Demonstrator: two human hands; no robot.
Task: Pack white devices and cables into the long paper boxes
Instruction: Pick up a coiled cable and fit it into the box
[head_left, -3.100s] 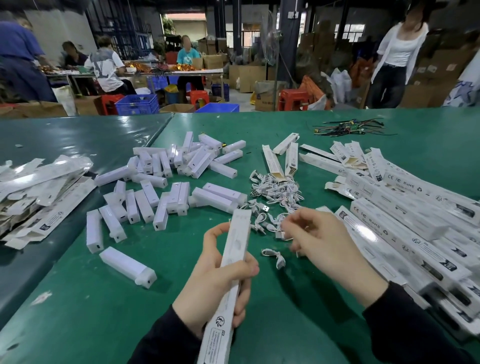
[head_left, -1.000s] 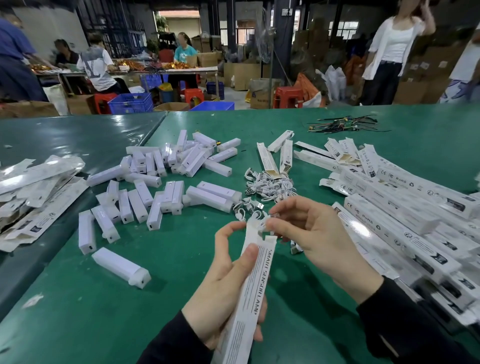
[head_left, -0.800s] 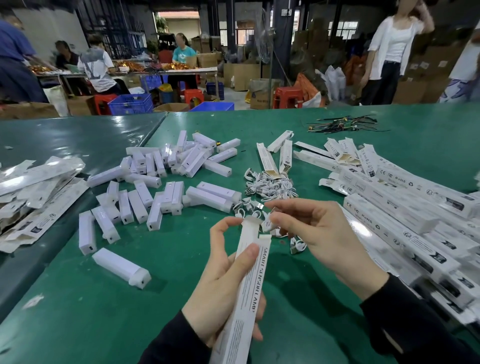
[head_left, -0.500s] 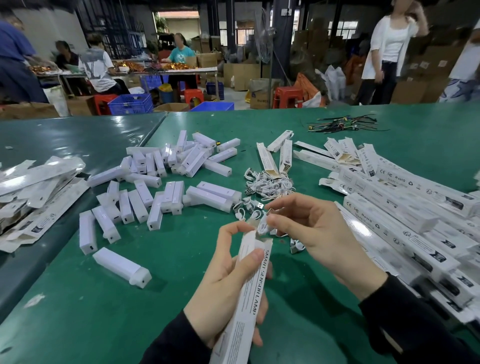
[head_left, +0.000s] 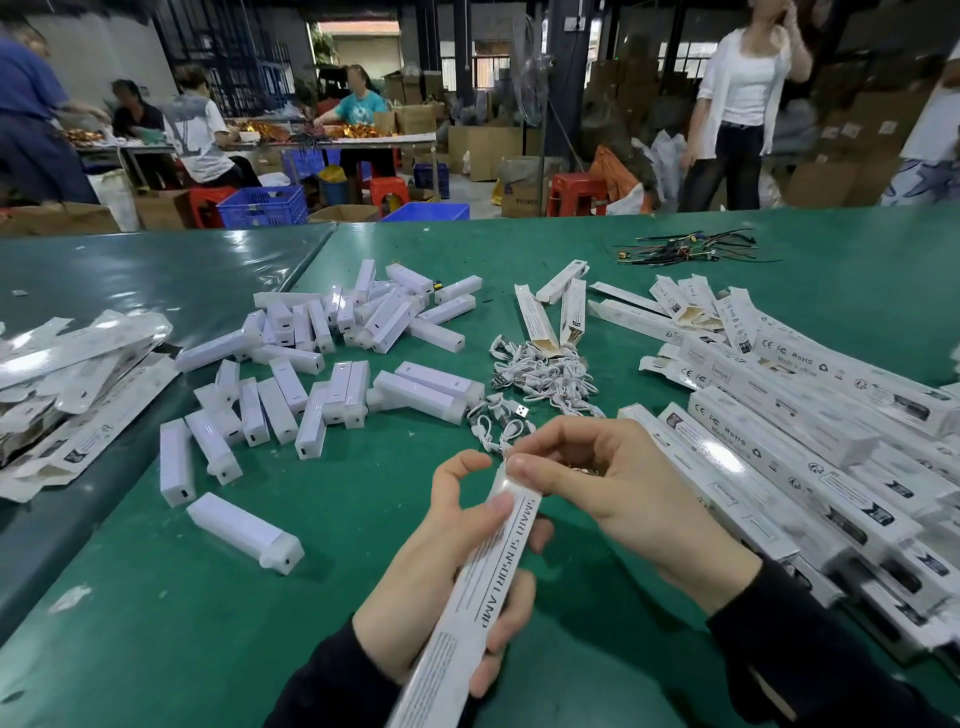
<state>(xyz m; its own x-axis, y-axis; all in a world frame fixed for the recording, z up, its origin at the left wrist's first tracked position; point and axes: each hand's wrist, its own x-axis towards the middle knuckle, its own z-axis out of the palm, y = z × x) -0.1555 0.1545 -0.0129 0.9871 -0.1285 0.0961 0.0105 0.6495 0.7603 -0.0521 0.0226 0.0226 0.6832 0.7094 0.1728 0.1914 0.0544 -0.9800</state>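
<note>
Left hand (head_left: 441, 577): wrapped round a long paper box (head_left: 467, 597), thumb laid along its printed side, fingers curled behind; box tilted, far end up and away from the body, above the green table (head_left: 156, 623).

Right hand (head_left: 613, 483): fingers bent, tip of one finger pressed on the far end of the box; whether anything is pinched there, cannot tell.

Just beyond both hands: a heap of coiled white cables (head_left: 540, 374), a few loose ones trailing toward the fingers.

Left of the cables: white devices (head_left: 332, 364) scattered in a loose spread, some touching, some crossed; one device (head_left: 244, 530) apart from the rest, nearest the body on the left.

Right side of the table: a stack of long boxes (head_left: 805, 441) lying side by side and overlapped. Behind the cables: a few open boxes (head_left: 550, 317) with brown insides showing.

Far left: flattened box blanks (head_left: 72, 374) in a pile. Far edge, right of centre: a bundle of dark cable ties (head_left: 685, 249).

Beyond the table: people seated at a work table (head_left: 332, 137), blue crates (head_left: 262, 208), red stools (head_left: 576, 189), one person standing in white (head_left: 743, 104).
</note>
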